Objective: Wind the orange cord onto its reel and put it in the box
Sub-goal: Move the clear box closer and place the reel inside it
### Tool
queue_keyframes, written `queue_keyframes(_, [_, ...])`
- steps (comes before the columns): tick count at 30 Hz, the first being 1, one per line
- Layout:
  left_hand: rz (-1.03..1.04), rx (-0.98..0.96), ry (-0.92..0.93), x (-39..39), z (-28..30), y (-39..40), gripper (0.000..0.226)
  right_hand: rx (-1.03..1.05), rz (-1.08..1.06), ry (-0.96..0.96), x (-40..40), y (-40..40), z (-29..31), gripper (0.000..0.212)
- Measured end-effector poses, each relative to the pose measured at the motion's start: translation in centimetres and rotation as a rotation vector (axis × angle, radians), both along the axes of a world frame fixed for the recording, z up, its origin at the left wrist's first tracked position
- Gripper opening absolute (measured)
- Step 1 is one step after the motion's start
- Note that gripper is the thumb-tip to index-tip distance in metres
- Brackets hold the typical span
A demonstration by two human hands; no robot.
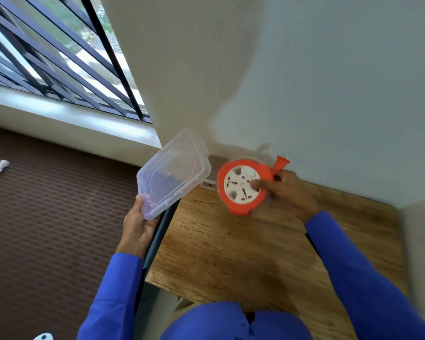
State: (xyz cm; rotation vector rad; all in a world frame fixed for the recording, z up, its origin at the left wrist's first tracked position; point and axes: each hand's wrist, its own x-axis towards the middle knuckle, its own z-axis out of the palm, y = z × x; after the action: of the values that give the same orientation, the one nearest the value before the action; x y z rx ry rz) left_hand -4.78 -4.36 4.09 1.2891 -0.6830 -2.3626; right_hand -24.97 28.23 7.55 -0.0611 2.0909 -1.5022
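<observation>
Over the far corner of the wooden table [243, 241], close to the wall, my right hand [287, 192] holds the orange cord reel [242, 186] tipped up, its white socket face toward me. My thumb presses that face while the other fingers curl behind the rim, beside the orange plug [279, 164] sticking up — a grip that keeps the wound cord from slipping loose, I'd say. No slack cord shows, so the winding looks finished. My left hand [138, 222] pinches one corner of a clear plastic lid [173, 171], thumb on top and fingers beneath, lifted out past the table's edge — held aside, I judge, to leave the way clear. Whether this is the lid or the box itself I cannot tell for certain; no other container shows.
</observation>
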Motion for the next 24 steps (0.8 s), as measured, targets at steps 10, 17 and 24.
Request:
queue_keyframes(10, [-0.074, -0.110, -0.086, -1.4, -0.1, -4.6, 0.043, -0.090, -0.280, -0.080, -4.5, -8.7, -4.8, 0.041])
queue_keyframes(17, [-0.200, -0.215, -0.142, -4.7, -1.6, -5.5, 0.041, 0.034, -0.224, -0.147, -4.6, -10.5, -7.4, 0.045])
queue_keyframes(24, [-0.420, -0.336, -0.154, -10.9, -3.6, -3.5, 0.034, 0.213, -0.177, -0.278, -5.9, -10.7, -8.3, 0.030])
